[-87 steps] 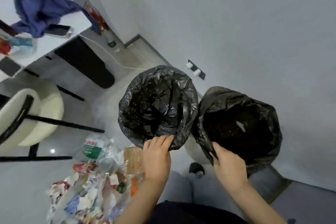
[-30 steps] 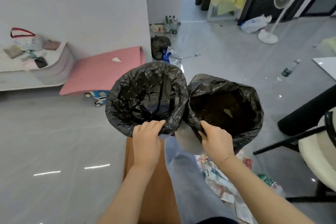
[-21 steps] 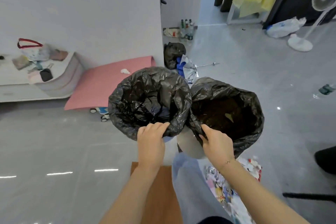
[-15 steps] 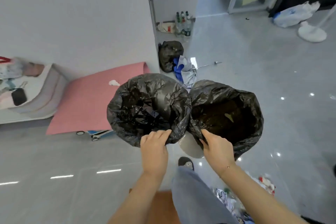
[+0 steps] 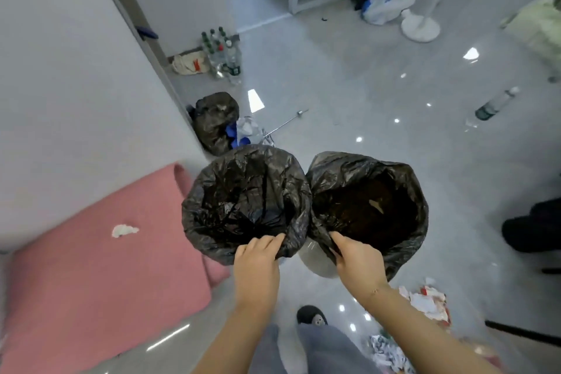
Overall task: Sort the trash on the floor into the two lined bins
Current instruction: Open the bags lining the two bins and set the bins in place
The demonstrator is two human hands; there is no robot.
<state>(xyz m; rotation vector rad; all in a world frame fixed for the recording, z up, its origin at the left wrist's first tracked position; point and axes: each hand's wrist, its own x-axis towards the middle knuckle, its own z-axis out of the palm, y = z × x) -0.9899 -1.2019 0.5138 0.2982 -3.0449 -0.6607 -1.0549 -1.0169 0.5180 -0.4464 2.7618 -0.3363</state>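
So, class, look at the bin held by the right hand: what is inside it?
Inside the right bin, a dark brownish layer and one pale scrap show. The black liner hides anything beneath. The right hand grips its near rim.

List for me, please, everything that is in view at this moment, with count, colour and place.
lined bins: two, black liners, centre, side by side, left bin, right bin
trash pile: one, mixed white and red, floor lower right
mat: one, pink, floor left by the wall
tied bag: one, black, at the wall corner
bottles: several, clear, by the doorway
lone bottle: one, clear, floor right
fan: one, white, upper right
left hand: grips left bin's rim
right hand: grips right bin's rim
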